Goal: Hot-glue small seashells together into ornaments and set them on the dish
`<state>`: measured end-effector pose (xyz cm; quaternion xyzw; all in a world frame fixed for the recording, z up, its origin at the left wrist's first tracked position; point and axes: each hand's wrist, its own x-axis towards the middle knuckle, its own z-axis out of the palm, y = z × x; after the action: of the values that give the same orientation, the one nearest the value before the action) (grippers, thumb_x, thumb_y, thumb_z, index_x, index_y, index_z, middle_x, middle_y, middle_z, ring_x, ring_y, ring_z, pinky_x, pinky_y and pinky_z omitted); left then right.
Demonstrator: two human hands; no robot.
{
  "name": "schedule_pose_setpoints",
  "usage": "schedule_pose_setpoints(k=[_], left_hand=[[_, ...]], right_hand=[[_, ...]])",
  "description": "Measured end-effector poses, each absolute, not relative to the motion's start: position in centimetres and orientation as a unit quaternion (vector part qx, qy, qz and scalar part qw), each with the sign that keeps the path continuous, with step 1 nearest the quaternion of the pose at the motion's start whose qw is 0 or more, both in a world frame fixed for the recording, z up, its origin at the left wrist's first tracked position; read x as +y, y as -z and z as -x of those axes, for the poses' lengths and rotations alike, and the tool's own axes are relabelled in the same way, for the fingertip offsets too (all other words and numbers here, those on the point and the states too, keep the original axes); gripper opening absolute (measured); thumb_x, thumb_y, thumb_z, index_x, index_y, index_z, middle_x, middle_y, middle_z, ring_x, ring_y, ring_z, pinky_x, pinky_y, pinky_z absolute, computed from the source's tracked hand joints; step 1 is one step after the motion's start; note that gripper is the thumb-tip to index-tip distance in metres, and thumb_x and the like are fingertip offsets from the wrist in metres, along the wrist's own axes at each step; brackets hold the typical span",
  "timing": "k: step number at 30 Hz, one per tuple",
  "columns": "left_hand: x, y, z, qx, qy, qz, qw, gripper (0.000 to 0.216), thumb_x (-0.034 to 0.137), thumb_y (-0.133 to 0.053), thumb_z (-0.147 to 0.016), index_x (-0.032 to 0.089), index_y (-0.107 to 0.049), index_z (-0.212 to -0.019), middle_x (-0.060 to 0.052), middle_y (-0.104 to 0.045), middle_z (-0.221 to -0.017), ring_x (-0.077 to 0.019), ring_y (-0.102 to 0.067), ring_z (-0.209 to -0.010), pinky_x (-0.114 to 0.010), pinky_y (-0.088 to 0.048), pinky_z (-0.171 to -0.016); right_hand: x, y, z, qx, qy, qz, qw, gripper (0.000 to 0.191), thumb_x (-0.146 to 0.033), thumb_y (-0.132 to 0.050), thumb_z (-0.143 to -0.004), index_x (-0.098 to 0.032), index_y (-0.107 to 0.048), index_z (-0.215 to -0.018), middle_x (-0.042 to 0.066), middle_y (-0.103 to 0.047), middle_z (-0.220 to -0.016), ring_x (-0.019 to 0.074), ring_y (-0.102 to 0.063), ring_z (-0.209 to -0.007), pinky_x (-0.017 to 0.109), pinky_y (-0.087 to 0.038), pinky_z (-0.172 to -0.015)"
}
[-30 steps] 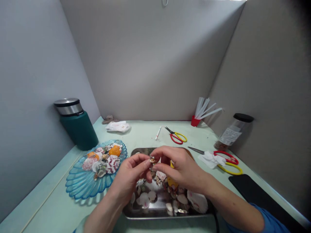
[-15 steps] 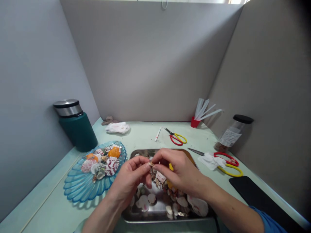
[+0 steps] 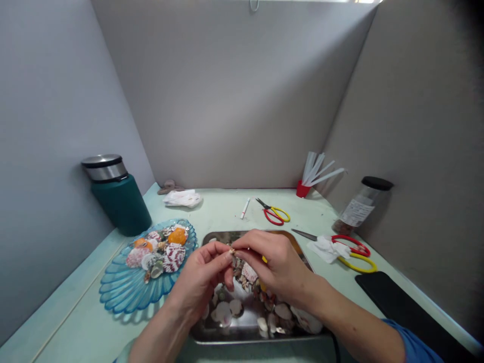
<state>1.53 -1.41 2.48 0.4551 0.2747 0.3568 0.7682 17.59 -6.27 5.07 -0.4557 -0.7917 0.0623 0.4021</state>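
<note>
Between the fingertips of both hands is a small brownish shell (image 3: 232,250), held above a metal tray (image 3: 242,339). My left hand (image 3: 207,269) pinches it from the left, thumb and forefinger closed. From the right, my right hand (image 3: 270,259) pinches it the same way and hides part of the tray. Many shells lie in the tray: a ribbed pinkish one (image 3: 249,272) under my hands, pale ones (image 3: 224,313) at the front left and white ones (image 3: 284,311) at the right. On the left, a blue shell-shaped dish (image 3: 124,292) holds orange, white and purple-striped shells (image 3: 174,257).
A green bottle (image 3: 121,201) stands at the left wall. Behind the tray lie small scissors (image 3: 274,213) and a white stick (image 3: 245,208). Larger scissors (image 3: 353,254) wrapped in tissue, a black phone-like slab (image 3: 401,307) and a tilted jar (image 3: 359,209) are at the right. A red cup (image 3: 303,189) holds white strips.
Both hands, still pinching the small shell, have shifted slightly left and up, and the fingertips have turned the shell a little. The view has tilted slightly. The other objects stay in place.
</note>
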Motion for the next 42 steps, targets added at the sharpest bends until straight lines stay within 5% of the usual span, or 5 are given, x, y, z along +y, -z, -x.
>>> schedule_pose_setpoints(k=[8, 14, 19, 30, 42], left_hand=[[-1.1, -2.4, -1.5, 0.258, -0.369, -0.391, 0.803, 0.020, 0.019, -0.072, -0.071, 0.014, -0.063, -0.089, 0.004, -0.056, -0.049, -0.0057, -0.047, -0.040, -0.017, -0.042, -0.042], [-0.6, -2.2, -1.3, 0.282, -0.378, -0.378, 0.797, 0.018, 0.016, -0.072, -0.070, 0.014, -0.061, -0.084, 0.004, -0.058, -0.050, -0.0067, -0.050, -0.041, -0.018, -0.044, -0.043], [-0.3, -2.4, -1.0, 0.312, -0.396, -0.364, 0.783, 0.020, 0.011, -0.072, -0.068, 0.014, -0.059, -0.084, 0.002, -0.062, -0.053, -0.0073, -0.057, -0.047, -0.018, -0.050, -0.051], [-0.7, -2.0, -1.5, 0.248, -0.369, -0.404, 0.800, 0.014, 0.015, -0.069, -0.074, 0.013, -0.061, -0.084, 0.001, -0.062, -0.055, -0.0071, -0.055, -0.047, -0.018, -0.047, -0.049], [-1.1, -1.8, -1.5, 0.280, -0.349, -0.452, 0.772, 0.014, 0.022, -0.069, -0.075, 0.012, -0.063, -0.082, -0.001, -0.063, -0.051, -0.0084, -0.056, -0.045, -0.018, -0.043, -0.048]], right_hand=[[-6.1, -5.9, -18.8, -0.785, 0.008, 0.496, 0.372, 0.020, -0.022, -0.049, -0.091, -0.016, -0.061, -0.105, 0.007, -0.066, -0.087, 0.0158, -0.060, -0.077, 0.028, -0.046, -0.069], [-6.7, -7.0, -21.2, -0.793, 0.036, 0.604, 0.067, 0.007, -0.025, -0.064, -0.075, -0.020, -0.067, -0.070, 0.004, -0.067, -0.064, 0.0175, -0.060, -0.058, 0.027, -0.035, -0.051], [-7.2, -6.3, -21.9, -0.783, 0.042, 0.620, 0.024, 0.011, -0.024, -0.073, -0.058, -0.019, -0.063, -0.057, 0.004, -0.060, -0.048, 0.0194, -0.056, -0.046, 0.026, -0.024, -0.044], [-7.6, -7.5, -18.7, -0.794, -0.031, 0.535, 0.286, 0.016, -0.025, -0.052, -0.089, -0.021, -0.062, -0.101, 0.003, -0.066, -0.090, 0.0150, -0.060, -0.080, 0.027, -0.042, -0.071], [-6.8, -6.0, -18.0, -0.785, -0.081, 0.509, 0.343, 0.009, -0.016, -0.053, -0.087, -0.018, -0.061, -0.092, 0.001, -0.065, -0.086, 0.0119, -0.057, -0.078, 0.023, -0.041, -0.069]])
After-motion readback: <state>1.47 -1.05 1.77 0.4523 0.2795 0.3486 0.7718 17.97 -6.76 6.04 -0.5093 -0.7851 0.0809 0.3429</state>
